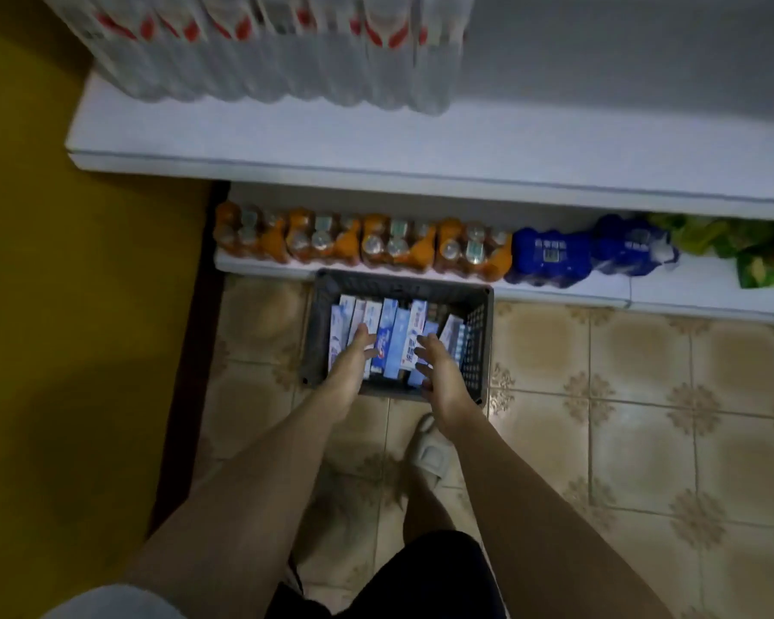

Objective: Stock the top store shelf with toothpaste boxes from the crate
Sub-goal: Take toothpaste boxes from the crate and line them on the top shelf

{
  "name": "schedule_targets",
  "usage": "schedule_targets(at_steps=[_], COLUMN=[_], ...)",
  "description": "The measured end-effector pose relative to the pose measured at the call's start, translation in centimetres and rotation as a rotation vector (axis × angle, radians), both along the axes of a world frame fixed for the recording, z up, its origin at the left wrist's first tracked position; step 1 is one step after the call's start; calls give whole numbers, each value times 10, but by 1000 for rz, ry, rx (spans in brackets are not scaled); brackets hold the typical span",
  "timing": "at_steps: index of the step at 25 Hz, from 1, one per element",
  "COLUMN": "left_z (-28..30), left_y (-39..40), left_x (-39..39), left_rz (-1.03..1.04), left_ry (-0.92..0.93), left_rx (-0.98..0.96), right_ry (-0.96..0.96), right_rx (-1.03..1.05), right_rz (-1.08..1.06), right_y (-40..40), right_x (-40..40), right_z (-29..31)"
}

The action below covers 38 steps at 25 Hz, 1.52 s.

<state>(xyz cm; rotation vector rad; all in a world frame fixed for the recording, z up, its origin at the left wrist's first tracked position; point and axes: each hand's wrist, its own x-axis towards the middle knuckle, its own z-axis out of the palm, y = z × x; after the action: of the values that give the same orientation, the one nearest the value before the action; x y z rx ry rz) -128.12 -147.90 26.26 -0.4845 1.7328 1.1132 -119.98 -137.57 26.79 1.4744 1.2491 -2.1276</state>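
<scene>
A dark grey slotted crate [477, 346] stands on the tiled floor against the lowest shelf. Inside it several blue and white toothpaste boxes [392, 332] stand on edge side by side. Both my arms reach down into the crate. My left hand [358, 350] lies over the left boxes with fingers spread and straight. My right hand [434, 364] hovers over the right boxes, fingers loosely extended. Neither hand visibly grips a box. The top shelf is out of view.
A white shelf [287, 140] juts out above the crate, carrying wrapped packs of clear water bottles [264, 60]. The bottom shelf holds orange drink packs [358, 243], blue packs [550, 256] and green bags [733, 247]. A yellow wall [63, 261] is left. My sandalled foot [425, 453] stands behind the crate.
</scene>
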Motion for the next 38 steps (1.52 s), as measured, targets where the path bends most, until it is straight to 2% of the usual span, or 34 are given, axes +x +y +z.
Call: schedule_targets(at_steps=[3, 6, 11, 16, 22, 26, 31, 34, 38], left_z=[-84, -165, -285, -354, -396, -429, -447, -452, -454], left_y=[6, 4, 6, 3, 7, 4, -3, -2, -3], left_x=[12, 13, 1, 2, -14, -20, -20, -29, -24], left_rz=[117, 203, -13, -180, -260, -191, -130, -194, -469], left_ry=[-45, 30, 58, 32, 160, 187, 161, 19, 39], left_rx=[-56, -146, -210, -264, -195, -152, -100, -190, -370], right_ry=[-95, -146, -213, -264, -247, -180, -137, -172, -289], right_rx=[-73, -91, -100, -103, -148, -181, -99, -81, -67], right_rz=[-44, -85, -80, -35, -19, -82, -96, -51, 41], right_y=[10, 16, 18, 13, -16, -28, -43, -43, -34], right_x=[12, 16, 7, -5, -29, -46, -54, -57, -52], right_z=[-73, -150, -283, -357, -406, -426, -440, -442, -436])
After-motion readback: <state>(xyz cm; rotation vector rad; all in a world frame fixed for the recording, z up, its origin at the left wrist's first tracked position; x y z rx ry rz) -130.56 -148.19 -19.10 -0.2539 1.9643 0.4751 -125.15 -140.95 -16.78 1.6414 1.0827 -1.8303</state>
